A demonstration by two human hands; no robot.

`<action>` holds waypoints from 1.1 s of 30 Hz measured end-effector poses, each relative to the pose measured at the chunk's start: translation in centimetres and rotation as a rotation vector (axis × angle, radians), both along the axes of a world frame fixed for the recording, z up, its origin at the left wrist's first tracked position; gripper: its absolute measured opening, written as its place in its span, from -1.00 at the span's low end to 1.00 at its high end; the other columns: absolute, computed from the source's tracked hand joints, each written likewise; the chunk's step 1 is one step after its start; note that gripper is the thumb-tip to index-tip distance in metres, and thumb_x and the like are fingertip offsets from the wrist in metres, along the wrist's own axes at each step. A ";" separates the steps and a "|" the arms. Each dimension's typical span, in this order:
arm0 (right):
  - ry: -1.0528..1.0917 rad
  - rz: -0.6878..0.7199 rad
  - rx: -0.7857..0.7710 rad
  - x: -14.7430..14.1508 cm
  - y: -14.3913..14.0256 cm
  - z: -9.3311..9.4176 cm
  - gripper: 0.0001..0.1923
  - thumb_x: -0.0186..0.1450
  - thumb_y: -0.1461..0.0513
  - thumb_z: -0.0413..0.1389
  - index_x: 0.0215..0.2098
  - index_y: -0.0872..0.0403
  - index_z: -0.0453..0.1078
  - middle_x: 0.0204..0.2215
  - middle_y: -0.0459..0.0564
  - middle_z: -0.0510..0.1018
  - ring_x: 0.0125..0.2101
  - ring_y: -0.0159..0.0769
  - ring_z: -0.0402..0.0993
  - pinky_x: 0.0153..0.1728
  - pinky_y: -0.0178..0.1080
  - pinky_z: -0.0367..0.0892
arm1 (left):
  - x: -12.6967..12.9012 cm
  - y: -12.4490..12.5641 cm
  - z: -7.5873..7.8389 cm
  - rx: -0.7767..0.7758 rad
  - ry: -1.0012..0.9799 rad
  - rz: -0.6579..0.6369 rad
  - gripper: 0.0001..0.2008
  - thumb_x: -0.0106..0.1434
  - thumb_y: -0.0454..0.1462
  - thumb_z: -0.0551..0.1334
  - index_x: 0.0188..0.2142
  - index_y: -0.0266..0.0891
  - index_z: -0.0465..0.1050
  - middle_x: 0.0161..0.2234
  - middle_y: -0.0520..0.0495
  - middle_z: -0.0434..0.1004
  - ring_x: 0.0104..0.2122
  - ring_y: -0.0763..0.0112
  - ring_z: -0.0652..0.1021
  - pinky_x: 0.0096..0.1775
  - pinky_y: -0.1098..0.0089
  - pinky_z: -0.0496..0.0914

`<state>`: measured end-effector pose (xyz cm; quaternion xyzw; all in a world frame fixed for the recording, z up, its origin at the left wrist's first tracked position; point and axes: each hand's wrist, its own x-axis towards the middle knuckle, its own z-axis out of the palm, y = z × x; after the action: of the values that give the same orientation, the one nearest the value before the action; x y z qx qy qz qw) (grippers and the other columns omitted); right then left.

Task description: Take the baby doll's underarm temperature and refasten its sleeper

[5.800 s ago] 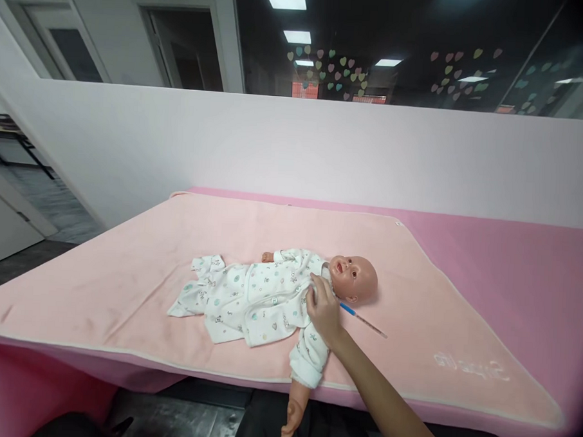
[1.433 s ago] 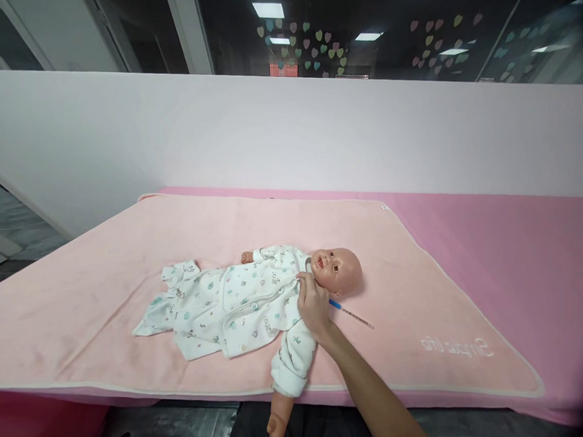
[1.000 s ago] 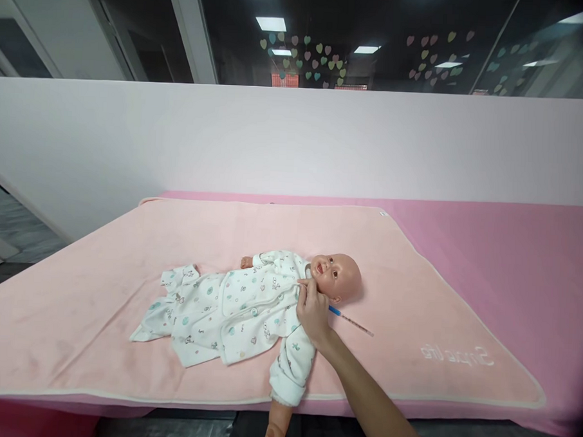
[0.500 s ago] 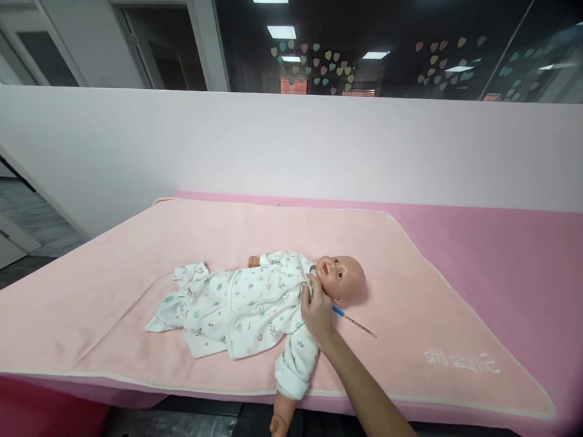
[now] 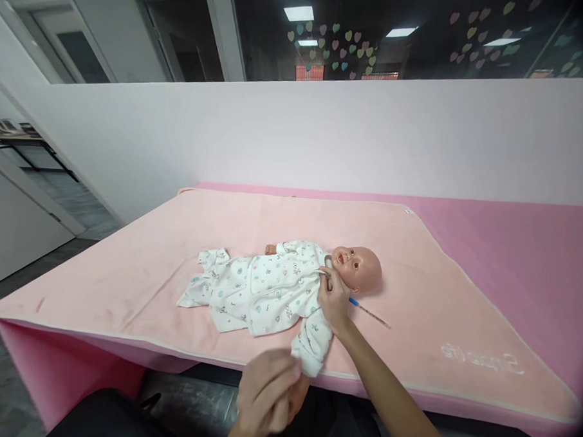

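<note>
A baby doll (image 5: 361, 270) lies on its back with its head to the right, in a white shirt (image 5: 283, 289) with small printed figures. My right hand (image 5: 335, 301) pinches the shirt's cloth at the collar, below the doll's chin. Beside that hand, a thin stick with a blue end (image 5: 370, 313), like a glass thermometer, rests on the blanket. My left hand (image 5: 267, 391) is raised by the table's front edge, in front of the doll's near arm (image 5: 299, 396). Its fingers look curled but are blurred, and part of the doll's arm is hidden behind them.
A peach blanket (image 5: 442, 302) with a pale border covers much of the pink table (image 5: 526, 254). A white wall (image 5: 324, 139) rises behind, below a dark window with heart stickers. Something black (image 5: 109, 417) stands below the table's front left.
My left hand has come into view from below, by the doll's near arm. My right hand keeps its pinch on the shirt. The camera view has shifted, so the doll appears further right.
</note>
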<state>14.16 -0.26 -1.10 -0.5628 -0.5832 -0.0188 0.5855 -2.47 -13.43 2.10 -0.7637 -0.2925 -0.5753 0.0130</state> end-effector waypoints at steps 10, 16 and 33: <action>0.190 0.075 -0.040 0.2 0.0 -0.4 -0.83 0.31 0.17 -0.02 -0.30 0.09 0.32 -0.42 0.00 0.56 -0.43 -0.33 0.52 -0.42 -0.33 0.38 | 6.3 15.9 2.4 -0.410 0.254 -0.026 -0.73 0.15 -0.40 0.09 -0.16 -0.18 0.38 -0.27 -0.03 0.47 -0.23 0.36 0.45 -0.15 0.31 0.36; 0.167 0.067 -0.067 0.2 0.1 -0.6 -0.80 0.33 0.15 -0.06 -0.32 0.09 0.31 -0.43 0.02 0.55 -0.42 -0.32 0.52 -0.42 -0.32 0.39 | 6.1 16.0 0.1 -0.354 0.248 -0.007 -0.84 0.20 -0.32 0.09 -0.23 -0.19 0.40 -0.31 -0.04 0.48 -0.26 0.35 0.46 -0.17 0.31 0.33; 0.009 -0.017 -0.013 0.2 0.4 -1.0 -0.79 0.36 0.22 -0.13 -0.21 0.11 0.30 -0.32 0.06 0.53 -0.34 -0.31 0.50 -0.32 -0.28 0.38 | 5.6 14.6 -0.9 -0.196 0.166 0.093 -0.86 0.22 -0.31 0.13 -0.26 -0.19 0.44 -0.35 -0.02 0.56 -0.32 0.40 0.51 -0.20 0.30 0.34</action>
<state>14.36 0.14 -2.06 -0.5717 -0.5756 -0.0174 0.5844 3.18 1.17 1.17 -0.7920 -0.3804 -0.4774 -0.0110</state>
